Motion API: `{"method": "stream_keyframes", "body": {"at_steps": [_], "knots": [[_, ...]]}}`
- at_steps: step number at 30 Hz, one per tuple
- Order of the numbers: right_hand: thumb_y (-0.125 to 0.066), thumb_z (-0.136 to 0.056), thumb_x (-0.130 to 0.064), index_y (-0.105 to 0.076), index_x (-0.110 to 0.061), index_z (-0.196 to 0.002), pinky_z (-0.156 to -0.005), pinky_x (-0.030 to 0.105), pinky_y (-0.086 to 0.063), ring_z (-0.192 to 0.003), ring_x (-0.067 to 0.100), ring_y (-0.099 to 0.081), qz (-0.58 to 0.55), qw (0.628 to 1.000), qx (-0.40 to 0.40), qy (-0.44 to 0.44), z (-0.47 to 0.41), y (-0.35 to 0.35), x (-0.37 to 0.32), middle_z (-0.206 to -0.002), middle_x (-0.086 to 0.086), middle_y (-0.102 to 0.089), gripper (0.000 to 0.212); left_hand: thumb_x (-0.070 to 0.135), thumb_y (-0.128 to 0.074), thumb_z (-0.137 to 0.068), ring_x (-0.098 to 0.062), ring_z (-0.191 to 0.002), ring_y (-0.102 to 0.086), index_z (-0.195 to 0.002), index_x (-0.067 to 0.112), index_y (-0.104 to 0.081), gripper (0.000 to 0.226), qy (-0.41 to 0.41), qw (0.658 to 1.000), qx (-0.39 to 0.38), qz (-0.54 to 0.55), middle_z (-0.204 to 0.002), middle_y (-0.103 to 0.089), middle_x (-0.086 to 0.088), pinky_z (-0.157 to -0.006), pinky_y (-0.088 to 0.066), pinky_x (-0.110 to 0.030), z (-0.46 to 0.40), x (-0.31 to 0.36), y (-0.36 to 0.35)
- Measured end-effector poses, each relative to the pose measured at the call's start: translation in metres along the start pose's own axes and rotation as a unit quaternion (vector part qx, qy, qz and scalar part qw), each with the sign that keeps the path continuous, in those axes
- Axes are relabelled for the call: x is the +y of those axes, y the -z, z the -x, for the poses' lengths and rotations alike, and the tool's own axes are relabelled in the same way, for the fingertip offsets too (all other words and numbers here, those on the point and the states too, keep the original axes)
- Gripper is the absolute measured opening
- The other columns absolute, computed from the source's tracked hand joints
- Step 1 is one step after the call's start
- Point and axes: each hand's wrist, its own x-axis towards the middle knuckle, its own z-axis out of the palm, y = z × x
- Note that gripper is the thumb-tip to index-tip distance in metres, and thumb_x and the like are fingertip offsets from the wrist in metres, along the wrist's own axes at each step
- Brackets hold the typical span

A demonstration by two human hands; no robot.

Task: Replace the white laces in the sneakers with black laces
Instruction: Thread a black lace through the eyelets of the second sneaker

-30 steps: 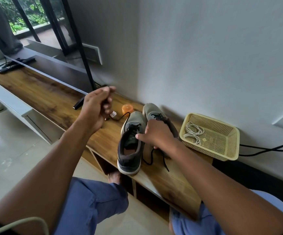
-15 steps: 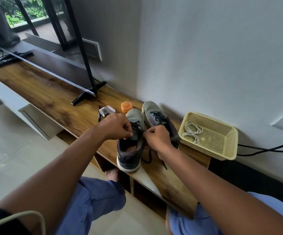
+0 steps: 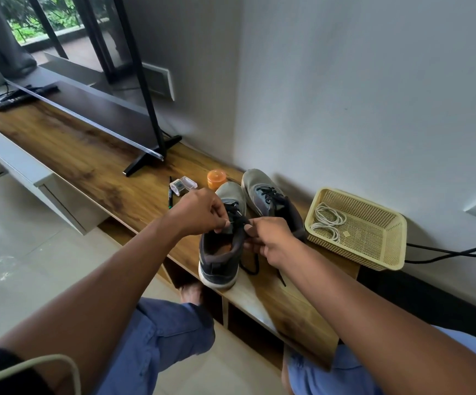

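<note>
We have both hands at the collar of the nearer grey mesh sneaker with a dark heel and white sole [image 3: 222, 246], which stands on the wood-grain bench top [image 3: 88, 155] with its heel close to the front edge. Our left hand [image 3: 199, 213] pinches a strand of the black lace [image 3: 235, 216] above the tongue; our right hand [image 3: 271, 240] has its fingers curled at the right side of the collar, seemingly pinching the other end — the fingertips are too small to read clearly.

To do this step well, we should draw both ends evenly so the crossings lie flat, and steady the shoe, since a hard tug towards us could drag it off the edge. A loose tail hangs over the bench beside the heel and could snag.

The second grey sneaker [image 3: 268, 195], already black-laced, sits just beside, against the wall. The white laces [image 3: 328, 220] lie coiled in the cream plastic mesh basket [image 3: 379, 246] to the right. An orange round lid [image 3: 216, 178] and a small clear box [image 3: 184, 185] stand beyond the toes; open wood lies leftward.
</note>
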Motion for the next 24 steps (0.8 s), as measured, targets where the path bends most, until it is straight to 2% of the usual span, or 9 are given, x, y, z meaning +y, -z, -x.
{"method": "stream_keyframes", "body": {"at_steps": [3,8,14,17,19,24], "knots": [[-0.057,-0.101,-0.003,-0.071,-0.004,-0.115,-0.052,0.029,-0.058,-0.065,0.022,-0.064,-0.009,1.0,0.005,0.008,0.003,0.001,-0.001,-0.078,0.009,-0.069,0.019,0.031,-0.083,-0.086,-0.002,-0.079,-0.072,-0.079,0.03,-0.077,0.01,0.0,0.999,0.03,-0.031,-0.076,-0.075,0.012,-0.071,-0.061,-0.026,0.0,0.005,-0.007],[-0.064,-0.096,0.005,-0.071,-0.008,-0.096,-0.062,0.034,-0.062,-0.082,0.026,-0.07,0.004,0.999,0.002,0.041,0.01,0.004,-0.002,-0.097,0.014,-0.073,0.015,0.039,-0.08,-0.086,-0.005,-0.078,-0.069,-0.079,0.033,-0.074,0.011,-0.001,0.993,0.082,-0.081,-0.08,-0.071,0.015,-0.073,-0.063,-0.034,-0.001,0.012,-0.014],[-0.071,-0.091,0.008,-0.073,-0.008,-0.087,-0.081,0.045,-0.065,-0.09,0.029,-0.074,0.008,0.997,-0.003,0.082,0.014,0.006,-0.002,-0.096,0.015,-0.075,0.017,0.037,-0.078,-0.086,-0.005,-0.075,-0.067,-0.077,0.032,-0.073,0.012,-0.011,0.99,0.085,-0.112,-0.077,-0.068,0.015,-0.071,-0.063,-0.034,-0.003,0.015,-0.017],[-0.072,-0.09,0.007,-0.073,-0.009,-0.086,-0.081,0.046,-0.065,-0.095,0.034,-0.075,0.013,0.996,0.001,0.092,0.014,0.005,-0.001,-0.1,0.018,-0.076,0.017,0.036,-0.077,-0.086,-0.005,-0.074,-0.067,-0.074,0.033,-0.071,0.013,-0.016,0.989,0.078,-0.125,-0.077,-0.068,0.014,-0.069,-0.062,-0.033,-0.005,0.015,-0.017],[-0.073,-0.09,0.006,-0.074,-0.01,-0.086,-0.078,0.043,-0.066,-0.091,0.033,-0.075,0.022,0.994,0.003,0.104,0.012,0.005,0.0,-0.097,0.018,-0.076,0.016,0.037,-0.077,-0.087,-0.005,-0.075,-0.066,-0.076,0.033,-0.071,0.013,-0.017,0.989,0.078,-0.127,-0.078,-0.068,0.014,-0.068,-0.061,-0.032,-0.006,0.015,-0.017],[-0.074,-0.089,-0.001,-0.076,-0.016,-0.087,-0.079,0.044,-0.066,-0.086,0.027,-0.076,0.096,0.981,0.008,0.169,0.008,0.002,0.004,-0.09,0.01,-0.077,0.015,0.037,-0.076,-0.089,-0.008,-0.079,-0.065,-0.083,0.029,-0.074,0.01,-0.006,0.986,0.104,-0.132,-0.082,-0.068,0.013,-0.065,-0.048,-0.026,-0.005,0.015,-0.023]]}}
